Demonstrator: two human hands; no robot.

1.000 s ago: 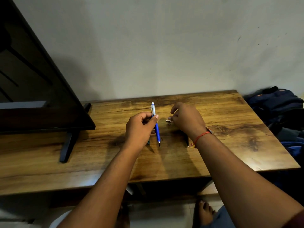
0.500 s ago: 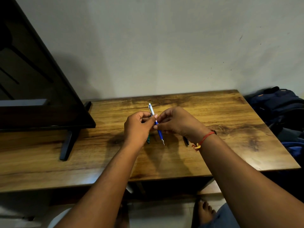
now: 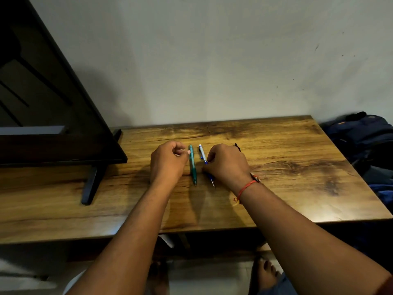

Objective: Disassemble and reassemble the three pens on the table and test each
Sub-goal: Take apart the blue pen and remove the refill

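Gripped blue pen [image 3: 202, 153], lying near far edge of surface [image 3: 297, 188], with curled fingers of right hand [image 3: 227, 165]; held curled fingers of left hand [image 3: 168, 162] just beside teal pen [image 3: 193, 167], grasp undeterminable.

Three pens [image 3: 192, 165] [image 3: 203, 154] [image 3: 237, 146], two hands [image 3: 168, 165] [image 3: 228, 165], one table [image 3: 297, 167], one television [image 3: 53, 116], one backpack [image 3: 361, 133]

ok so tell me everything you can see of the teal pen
The teal pen is a slim, glossy, plastic-looking pen that appears whole. It lies flat on the wooden table with its tip toward the person. It sits between the hands, roughly parallel to the blue pen that the right hand grips. The thumb tip of the left hand is at its upper end; contact is unclear.
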